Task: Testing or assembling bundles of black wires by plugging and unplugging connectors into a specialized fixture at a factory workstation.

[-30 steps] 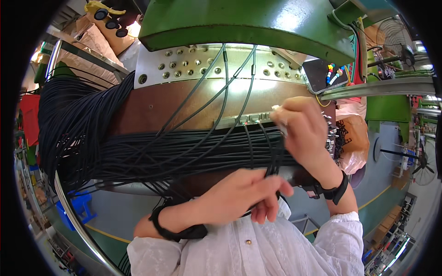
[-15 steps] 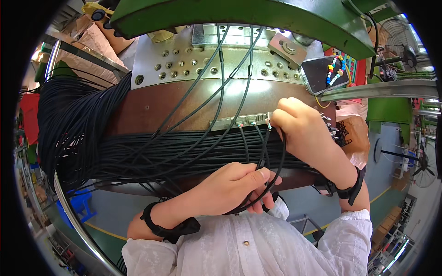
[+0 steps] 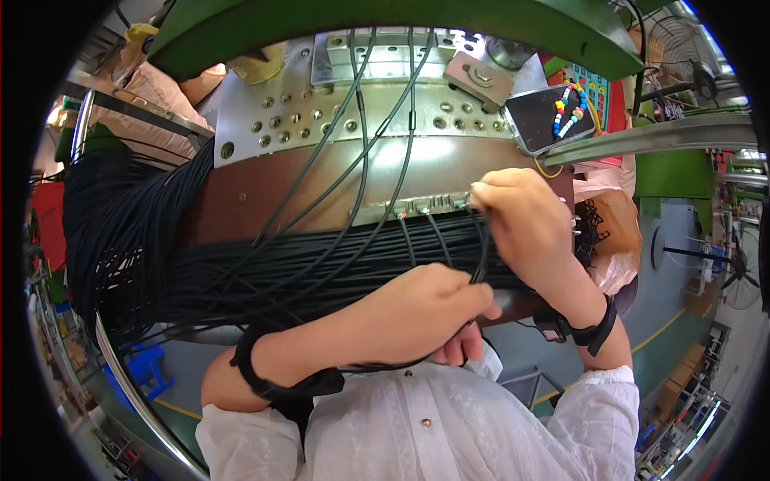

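My left hand (image 3: pixel 437 309) is curled round a black cable (image 3: pixel 482 260) below the cable bundle; its fingertips are partly hidden behind the palm. The cable runs up to the right end of a narrow metal holder (image 3: pixel 369 215). There my right hand (image 3: pixel 529 228) is closed in a pinch, thumb and index finger at the holder's end. What lies between those fingertips is too small to make out. Two other cables lead to the holder, with small coloured wire ends (image 3: pixel 402 215) showing. The holder sits on a brown curved worktop (image 3: pixel 313 180).
A thick black cable bundle (image 3: pixel 200 276) lies across the worktop and hangs off its left side. Several cables cross a drilled metal plate (image 3: pixel 249 100) under a green machine arm (image 3: pixel 385 14). A phone (image 3: pixel 533 120) with a beaded strap and a metal rail (image 3: pixel 658 146) are at right.
My left hand has moved right and slightly up, closer beneath my right hand. The wide cable loop between the hands is no longer visible. The whole view has shifted slightly.
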Demonstrator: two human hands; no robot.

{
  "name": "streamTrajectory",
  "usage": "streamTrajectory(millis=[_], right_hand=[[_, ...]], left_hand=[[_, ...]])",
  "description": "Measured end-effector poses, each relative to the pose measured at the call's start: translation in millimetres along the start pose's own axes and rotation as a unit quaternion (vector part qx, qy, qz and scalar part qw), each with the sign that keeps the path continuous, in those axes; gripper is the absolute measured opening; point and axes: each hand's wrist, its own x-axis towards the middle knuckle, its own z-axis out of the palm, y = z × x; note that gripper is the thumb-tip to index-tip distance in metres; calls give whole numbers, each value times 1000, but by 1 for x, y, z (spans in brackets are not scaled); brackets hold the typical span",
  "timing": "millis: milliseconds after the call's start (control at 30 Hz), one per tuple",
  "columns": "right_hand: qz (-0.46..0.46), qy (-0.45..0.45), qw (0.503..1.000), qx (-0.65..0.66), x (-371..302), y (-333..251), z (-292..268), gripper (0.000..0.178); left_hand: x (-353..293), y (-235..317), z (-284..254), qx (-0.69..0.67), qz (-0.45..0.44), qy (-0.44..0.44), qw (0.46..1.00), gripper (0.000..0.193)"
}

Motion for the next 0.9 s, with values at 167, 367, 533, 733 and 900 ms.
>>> streamTrajectory(millis=[167,367,533,733,900], right_hand=[[53,3,997,56,-18,24,14,20],[67,-104,992,32,-6,21,4,16],[98,-260,955,102,16,36,-10,15],[262,-56,957,111,122,107,17,25],[-60,-85,915,-389,136,148,38,27]], left_hand=[[-3,-3,3,283,85,47,954,32],[-18,3,-18,321,179,134,920,29],[3,33,-129,123,359,462,802,36],[80,46,-106,-186,350,257,881,32],[47,50,-90,-297,303,154,893,31]])
